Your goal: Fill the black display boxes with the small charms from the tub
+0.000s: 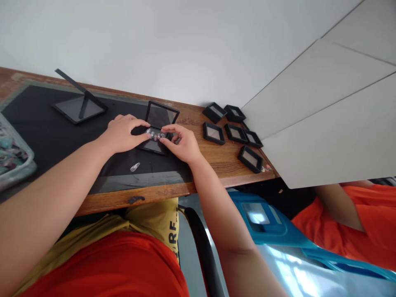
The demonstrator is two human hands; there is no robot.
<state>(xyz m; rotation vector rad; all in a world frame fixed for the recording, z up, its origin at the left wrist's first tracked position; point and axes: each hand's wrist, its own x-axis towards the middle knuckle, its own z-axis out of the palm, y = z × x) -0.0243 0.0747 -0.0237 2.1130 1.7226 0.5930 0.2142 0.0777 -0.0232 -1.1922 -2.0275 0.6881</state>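
My left hand [123, 133] and my right hand [184, 144] meet over an open black hinged case [155, 145]. Between them is a clear strip of small shiny pieces [157, 135], perhaps false nails, lying in or just above the lower half of the case. The left thumb and index finger pinch its left end; the right thumb and index finger close on its right end. Behind the strip, the case's clear-windowed lid stands up. A small clear teardrop-shaped piece [135, 166] lies on the dark mat in front of the case.
A second open black case [81, 109] stands at the back left. Several closed black cases [213, 133] are grouped at the right. A clear tub [18, 165] of colourful pieces is at the left edge. Beyond a white panel [340, 136], another person's orange clothing [368, 222] shows near a blue stool.
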